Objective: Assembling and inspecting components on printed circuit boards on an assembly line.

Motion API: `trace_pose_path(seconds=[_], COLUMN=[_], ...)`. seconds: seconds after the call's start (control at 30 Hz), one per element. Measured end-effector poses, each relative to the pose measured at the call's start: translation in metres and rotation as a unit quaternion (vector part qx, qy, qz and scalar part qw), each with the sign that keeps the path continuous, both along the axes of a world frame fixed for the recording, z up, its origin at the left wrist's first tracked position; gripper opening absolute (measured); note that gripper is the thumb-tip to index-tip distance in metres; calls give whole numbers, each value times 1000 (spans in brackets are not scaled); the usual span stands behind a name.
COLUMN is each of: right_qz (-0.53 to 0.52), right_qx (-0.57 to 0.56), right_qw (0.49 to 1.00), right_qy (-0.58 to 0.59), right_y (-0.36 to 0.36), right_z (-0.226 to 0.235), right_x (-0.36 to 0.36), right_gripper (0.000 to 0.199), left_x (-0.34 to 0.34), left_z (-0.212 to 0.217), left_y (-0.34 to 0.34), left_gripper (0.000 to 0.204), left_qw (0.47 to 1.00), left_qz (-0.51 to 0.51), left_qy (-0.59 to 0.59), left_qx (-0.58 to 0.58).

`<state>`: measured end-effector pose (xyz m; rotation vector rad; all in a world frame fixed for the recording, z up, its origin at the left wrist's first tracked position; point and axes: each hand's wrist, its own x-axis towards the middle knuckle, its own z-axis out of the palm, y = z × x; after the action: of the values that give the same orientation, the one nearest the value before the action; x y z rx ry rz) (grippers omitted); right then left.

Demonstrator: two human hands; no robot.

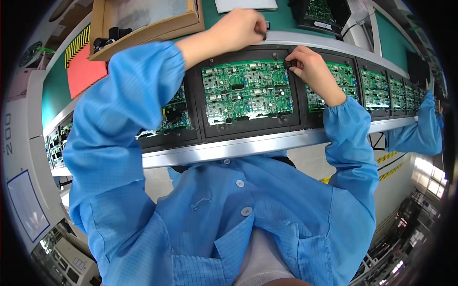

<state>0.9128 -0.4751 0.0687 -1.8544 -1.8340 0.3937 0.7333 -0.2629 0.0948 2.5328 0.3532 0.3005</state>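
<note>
My left hand (238,29) is raised over the metal rail, beyond the far edge of a black carrier frame (202,107). Its fingers are curled in a pinch around a small black part (263,35), too small to make out further. In the frame lies a green circuit board (249,90) with many small components and round outlines. My right hand (310,66) pinches at the board's far right corner. Its thumb and forefinger close on a small dark piece (287,63), mostly hidden by the fingertips.
More framed boards (374,86) line the rail to the right; others lie left under my sleeve. A cardboard box (143,28) with black parts stands far left, beside a red sheet (86,71). A black bin (322,14) sits at the back. Another person's blue sleeve (420,128) reaches in right.
</note>
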Motion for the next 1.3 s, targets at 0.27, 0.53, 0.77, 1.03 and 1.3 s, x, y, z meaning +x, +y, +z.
trace_pose_path(seconds=[0.27, 0.53, 0.77, 1.03, 1.3], right_qz=[35, 47, -33, -45, -19], right_qx=[-2, -19, -22, -19, 29], right_qw=[998, 996, 999, 990, 998], right_qy=[-43, -66, 16, 135, 45], right_y=[9, 11, -33, -65, -67], right_z=[-4, -3, 21, -4, -14], right_x=[-3, 0, -7, -34, -39], right_gripper=[27, 29, 33, 27, 24], left_x=[-59, -53, -52, -62, -80], left_z=[-16, -22, -8, -11, 1], left_y=[-22, -32, -44, -39, -88], left_gripper=[28, 24, 22, 22, 29], left_qw=[995, 994, 980, 991, 987], left_qz=[-40, -45, -47, -39, -41], left_qy=[73, 101, 172, 36, 68], left_qx=[-49, 17, 83, 126, -137])
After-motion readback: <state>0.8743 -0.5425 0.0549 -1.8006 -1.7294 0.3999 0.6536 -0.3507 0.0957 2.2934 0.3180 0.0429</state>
